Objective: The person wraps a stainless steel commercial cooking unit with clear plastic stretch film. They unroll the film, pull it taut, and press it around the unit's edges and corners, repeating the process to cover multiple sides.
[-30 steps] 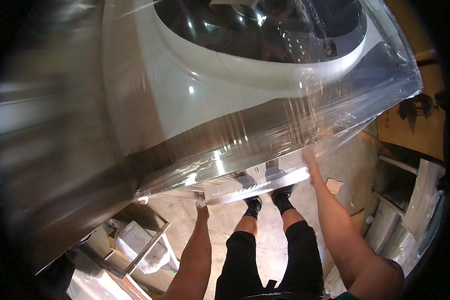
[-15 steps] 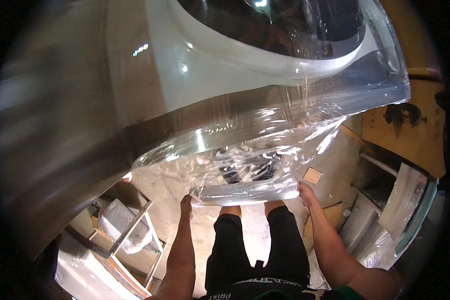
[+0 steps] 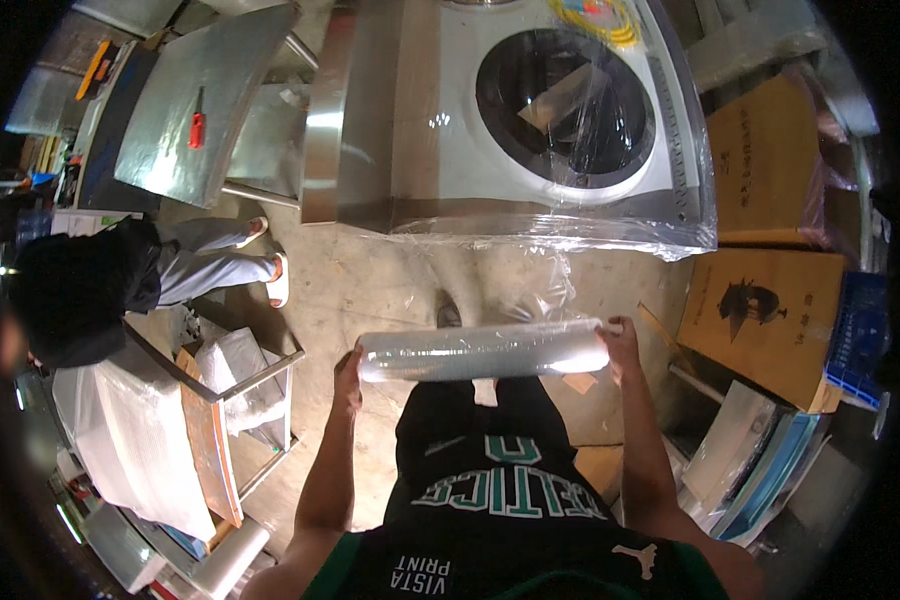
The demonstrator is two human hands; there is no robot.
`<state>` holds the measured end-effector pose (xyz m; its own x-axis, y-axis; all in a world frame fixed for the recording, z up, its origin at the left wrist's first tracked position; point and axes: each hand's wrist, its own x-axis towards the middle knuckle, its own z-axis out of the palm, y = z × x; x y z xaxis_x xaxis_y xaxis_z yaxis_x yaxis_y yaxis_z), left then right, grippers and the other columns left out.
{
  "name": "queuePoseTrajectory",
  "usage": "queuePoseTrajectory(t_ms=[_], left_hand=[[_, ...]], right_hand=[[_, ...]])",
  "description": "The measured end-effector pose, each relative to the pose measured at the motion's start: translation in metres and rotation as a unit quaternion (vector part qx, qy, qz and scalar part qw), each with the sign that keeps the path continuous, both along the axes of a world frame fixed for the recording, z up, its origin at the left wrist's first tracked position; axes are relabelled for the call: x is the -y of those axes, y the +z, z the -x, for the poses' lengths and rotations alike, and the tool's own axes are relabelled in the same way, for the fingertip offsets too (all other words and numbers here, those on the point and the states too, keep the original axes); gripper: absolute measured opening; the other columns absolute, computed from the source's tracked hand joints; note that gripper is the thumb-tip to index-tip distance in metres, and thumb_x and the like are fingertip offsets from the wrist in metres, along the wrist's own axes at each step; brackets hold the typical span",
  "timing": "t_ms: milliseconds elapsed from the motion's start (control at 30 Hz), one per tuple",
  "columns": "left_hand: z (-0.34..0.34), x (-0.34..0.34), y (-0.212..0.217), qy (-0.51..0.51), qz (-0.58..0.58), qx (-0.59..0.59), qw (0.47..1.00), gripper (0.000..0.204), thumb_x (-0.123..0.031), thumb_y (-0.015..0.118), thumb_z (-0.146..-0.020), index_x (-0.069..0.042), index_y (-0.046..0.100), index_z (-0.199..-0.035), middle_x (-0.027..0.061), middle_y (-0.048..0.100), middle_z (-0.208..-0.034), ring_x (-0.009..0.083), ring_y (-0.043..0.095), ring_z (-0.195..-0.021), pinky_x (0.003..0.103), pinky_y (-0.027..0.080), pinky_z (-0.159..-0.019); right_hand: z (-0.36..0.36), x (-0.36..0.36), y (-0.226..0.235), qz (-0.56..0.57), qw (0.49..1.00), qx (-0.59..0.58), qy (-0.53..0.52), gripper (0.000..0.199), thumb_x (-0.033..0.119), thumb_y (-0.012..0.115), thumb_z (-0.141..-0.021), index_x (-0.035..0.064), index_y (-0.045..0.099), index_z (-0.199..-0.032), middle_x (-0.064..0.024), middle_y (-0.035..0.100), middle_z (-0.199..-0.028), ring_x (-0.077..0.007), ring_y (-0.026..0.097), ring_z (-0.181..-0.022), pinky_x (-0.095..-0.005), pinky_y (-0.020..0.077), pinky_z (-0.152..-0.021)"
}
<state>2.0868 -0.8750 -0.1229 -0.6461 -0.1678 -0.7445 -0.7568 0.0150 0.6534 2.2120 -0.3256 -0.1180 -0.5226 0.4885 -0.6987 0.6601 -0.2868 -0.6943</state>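
Between my hands I hold a wide roll of clear stretch film [image 3: 480,352] level in front of my body. My left hand [image 3: 347,378] is closed on its left end, and my right hand [image 3: 622,350] grips the right end. From the roll a thin, crumpled strand of film [image 3: 562,282] runs up to the near edge of a large machine [image 3: 410,150]. This has a steel side, a white front and a round dark glass door [image 3: 570,110]. Clear film covers its front. A coiled yellow cord [image 3: 615,28] lies on it at the far end.
At the left stands another person [image 3: 90,290] in dark top and grey trousers. Beyond is a silver-covered panel [image 3: 195,90] with a red-handled screwdriver [image 3: 197,130]. Metal-framed racks [image 3: 260,378] flank me on the left. Cardboard boxes [image 3: 760,320] and a blue crate [image 3: 858,335] stand right.
The view has pulled back from the machine. The roll is now farther from it, and the broad film sheet between them has narrowed to a thin strand. Both hands still hold the roll.
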Motion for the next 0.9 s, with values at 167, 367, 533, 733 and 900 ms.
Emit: queuePoseTrajectory(t_ms=[167, 367, 533, 733, 900], left_hand=[[0.041, -0.052, 0.062, -0.017, -0.066, -0.137, 0.988, 0.042, -0.038, 0.07, -0.096, -0.004, 0.067, -0.121, -0.0022, 0.064, -0.104, 0.0115, 0.054, -0.102, 0.032, 0.04, -0.093], [0.079, -0.116, 0.123, -0.101, -0.105, -0.224, 0.964, 0.057, -0.03, 0.068, -0.097, 0.002, 0.053, -0.142, 0.0093, 0.061, -0.135, 0.0193, 0.05, -0.129, 0.036, 0.032, -0.114], [0.145, -0.162, 0.138, -0.212, 0.036, -0.228, 0.95, 0.061, -0.027, 0.065, -0.099, 0.004, 0.045, -0.148, 0.0172, 0.054, -0.146, 0.0264, 0.046, -0.137, 0.039, 0.029, -0.119], [0.187, -0.192, 0.168, -0.237, 0.219, -0.18, 0.929, 0.077, -0.036, 0.071, -0.089, 0.008, 0.041, -0.145, 0.0354, 0.056, -0.135, 0.0489, 0.057, -0.125, 0.048, 0.046, -0.105], [0.199, -0.181, 0.153, -0.098, 0.002, -0.159, 0.982, 0.059, -0.02, 0.067, -0.096, 0.008, 0.047, -0.144, 0.0219, 0.062, -0.134, 0.0332, 0.058, -0.123, 0.04, 0.038, -0.111]], right_hand=[[0.09, -0.053, 0.033, -0.124, 0.99, -0.027, 0.059, 0.024, 0.016, 0.079, -0.089, 0.0074, 0.059, -0.098, -0.0065, 0.062, -0.085, -0.0143, 0.057, -0.077, -0.0318, 0.0488, -0.065], [0.161, -0.136, 0.038, -0.108, 0.991, -0.079, 0.032, 0.024, 0.018, 0.08, -0.088, 0.0035, 0.061, -0.091, -0.0063, 0.066, -0.086, -0.0154, 0.06, -0.079, -0.0337, 0.0497, -0.067], [0.209, -0.183, 0.026, -0.046, 0.999, -0.005, 0.024, 0.029, 0.015, 0.078, -0.09, -0.0015, 0.065, -0.109, -0.0115, 0.067, -0.097, -0.0222, 0.064, -0.083, -0.0393, 0.0555, -0.071], [0.231, -0.206, 0.035, 0.149, 0.989, 0.012, -0.002, 0.011, 0.014, 0.07, -0.095, 0.0035, 0.066, -0.093, -0.0049, 0.066, -0.085, -0.0172, 0.063, -0.078, -0.0356, 0.0535, -0.071], [0.252, -0.209, 0.051, 0.121, 0.99, 0.071, 0.031, 0.013, 0.003, 0.071, -0.089, 0.0052, 0.061, -0.096, -0.0034, 0.061, -0.085, -0.0181, 0.062, -0.076, -0.0354, 0.0541, -0.072]])
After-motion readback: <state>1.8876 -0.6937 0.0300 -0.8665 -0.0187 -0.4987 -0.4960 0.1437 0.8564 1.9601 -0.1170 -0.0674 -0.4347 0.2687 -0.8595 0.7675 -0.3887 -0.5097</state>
